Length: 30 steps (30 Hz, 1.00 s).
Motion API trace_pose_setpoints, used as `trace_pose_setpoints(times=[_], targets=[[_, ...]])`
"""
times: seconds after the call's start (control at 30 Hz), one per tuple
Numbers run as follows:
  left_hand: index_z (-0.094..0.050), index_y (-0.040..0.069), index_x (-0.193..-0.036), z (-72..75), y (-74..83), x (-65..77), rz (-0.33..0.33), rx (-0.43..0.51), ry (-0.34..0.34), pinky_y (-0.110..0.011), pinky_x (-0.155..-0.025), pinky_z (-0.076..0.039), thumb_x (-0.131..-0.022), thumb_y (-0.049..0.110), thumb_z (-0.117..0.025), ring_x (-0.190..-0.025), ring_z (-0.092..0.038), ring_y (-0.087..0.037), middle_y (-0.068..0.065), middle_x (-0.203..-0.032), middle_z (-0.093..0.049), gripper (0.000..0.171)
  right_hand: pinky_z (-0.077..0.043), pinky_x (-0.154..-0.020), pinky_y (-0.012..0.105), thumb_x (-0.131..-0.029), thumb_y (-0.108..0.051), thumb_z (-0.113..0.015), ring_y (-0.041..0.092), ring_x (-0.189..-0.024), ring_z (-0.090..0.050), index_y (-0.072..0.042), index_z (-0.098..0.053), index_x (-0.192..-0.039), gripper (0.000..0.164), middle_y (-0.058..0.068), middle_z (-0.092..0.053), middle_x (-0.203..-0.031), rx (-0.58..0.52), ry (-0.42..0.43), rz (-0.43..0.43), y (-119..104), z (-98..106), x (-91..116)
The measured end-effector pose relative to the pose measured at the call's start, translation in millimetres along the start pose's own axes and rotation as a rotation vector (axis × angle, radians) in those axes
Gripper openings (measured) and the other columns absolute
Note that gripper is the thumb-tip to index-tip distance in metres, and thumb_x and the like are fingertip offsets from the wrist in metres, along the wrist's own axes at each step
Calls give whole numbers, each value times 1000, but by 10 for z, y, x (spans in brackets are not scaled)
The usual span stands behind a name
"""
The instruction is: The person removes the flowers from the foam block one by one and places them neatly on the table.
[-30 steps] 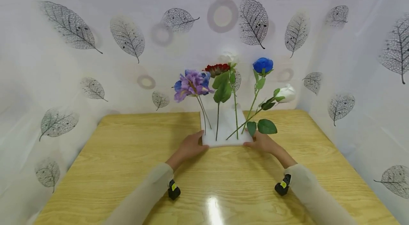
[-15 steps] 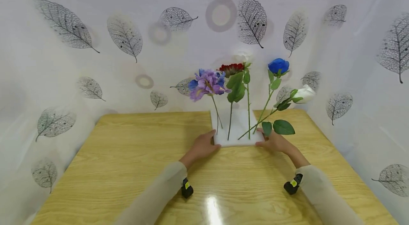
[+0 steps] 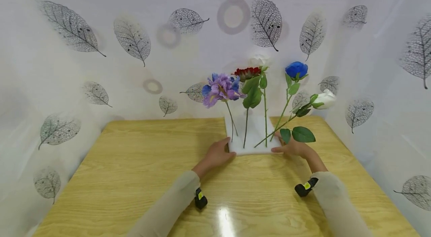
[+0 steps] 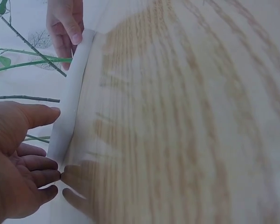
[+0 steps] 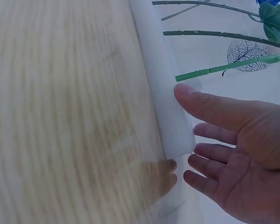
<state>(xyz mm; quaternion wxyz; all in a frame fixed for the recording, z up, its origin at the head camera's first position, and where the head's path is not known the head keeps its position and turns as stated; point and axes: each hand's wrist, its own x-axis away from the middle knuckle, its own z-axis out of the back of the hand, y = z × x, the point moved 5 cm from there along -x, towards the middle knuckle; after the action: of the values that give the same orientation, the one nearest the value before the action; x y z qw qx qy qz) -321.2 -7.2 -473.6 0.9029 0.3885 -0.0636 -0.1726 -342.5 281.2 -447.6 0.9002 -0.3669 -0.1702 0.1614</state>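
A white foam slab (image 3: 250,150) lies on the table with several artificial flowers standing in it. At its left front corner is my left hand (image 3: 217,154); the thumb lies by the front edge and the loosely bent fingers touch the side. My right hand (image 3: 293,148) rests likewise at the right front corner, thumb extended, and the right wrist view shows its fingers (image 5: 207,182) nearly straight beside the slab's end. The flowers are a purple-blue iris (image 3: 222,89), a dark red flower (image 3: 247,73), a blue rose (image 3: 296,70), a leaning white rose (image 3: 324,99) and another white flower (image 3: 259,61).
The wooden table (image 3: 151,158) reaches back to a pale curtain (image 3: 202,54) printed with leaves. Broad leaves (image 3: 303,134) of the leaning white rose hang over my right hand. A small black camera is strapped at each wrist.
Both hands and the foam slab with its flowers have shifted to the right, mostly in the first half second and only slightly since. The right wrist has turned a little.
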Motion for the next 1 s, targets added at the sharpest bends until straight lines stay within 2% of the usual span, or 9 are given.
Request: trace_pose_setpoints(times=[0.17, 0.33, 0.47, 0.53, 0.6, 0.73, 0.83, 1.0], targets=[[-49, 2, -149, 28, -29, -44, -26, 31, 46, -50, -119, -39, -100, 26, -65, -142, -48, -38, -19, -151, -53, 56, -18, -119, 71, -92, -34, -78, 57, -150, -7, 13, -18, -157, 100, 38, -12, -162, -22, -23, -46, 96, 11, -37], [-61, 3, -138, 116, -35, -76, -82, 126, 175, -49, -112, -47, -102, 20, -63, -132, -58, -35, -16, -142, -62, 40, -13, -120, 71, -92, -35, -77, 56, -151, 0, 9, -14, -159, 101, 37, -6, -164, -52, -43, -85, 164, -12, -63], [-71, 2, -124, 201, 2, -104, -135, 227, 287, -46, -100, -57, -99, 13, -67, -116, -69, -33, -15, -126, -72, 28, -13, -120, 71, -92, -33, -78, 55, -151, -1, 8, -16, -159, 100, 37, -8, -164, -63, -39, -91, 163, -11, -65], [-73, 1, -119, 228, 9, -131, -154, 252, 318, -42, -94, -59, -98, 10, -68, -108, -72, -32, -15, -118, -75, 23, -12, -120, 71, -92, -32, -78, 55, -152, 0, 9, -17, -159, 99, 36, -7, -164, -67, -39, -89, 163, -6, -71], [-75, -1, -115, 242, 7, -163, -162, 280, 328, -38, -90, -61, -97, 8, -69, -103, -74, -32, -16, -112, -76, 20, -13, -120, 70, -92, -30, -78, 56, -151, -2, 10, -18, -158, 97, 37, -9, -163, -61, -36, -73, 155, 1, -74], [-77, 1, -110, 219, -32, -230, -130, 331, 317, -31, -86, -62, -95, 8, -71, -99, -75, -29, -14, -107, -78, 18, -12, -121, 70, -92, -28, -78, 56, -151, -3, 12, -19, -157, 96, 38, -10, -162, -59, -27, -58, 153, 9, -77], [-78, 0, -108, 191, -49, -256, -138, 387, 315, -28, -84, -62, -94, 7, -72, -98, -75, -30, -15, -106, -78, 17, -13, -120, 70, -92, -29, -77, 56, -151, -4, 12, -19, -157, 96, 38, -11, -163, -56, -25, -63, 148, 6, -69], [-78, -2, -105, 147, -67, -285, -179, 463, 354, -28, -81, -62, -92, 7, -75, -95, -76, -33, -18, -103, -78, 16, -14, -120, 71, -93, -35, -76, 57, -151, -3, 11, -16, -158, 99, 37, -10, -163, -51, -39, -79, 119, -2, -40]])
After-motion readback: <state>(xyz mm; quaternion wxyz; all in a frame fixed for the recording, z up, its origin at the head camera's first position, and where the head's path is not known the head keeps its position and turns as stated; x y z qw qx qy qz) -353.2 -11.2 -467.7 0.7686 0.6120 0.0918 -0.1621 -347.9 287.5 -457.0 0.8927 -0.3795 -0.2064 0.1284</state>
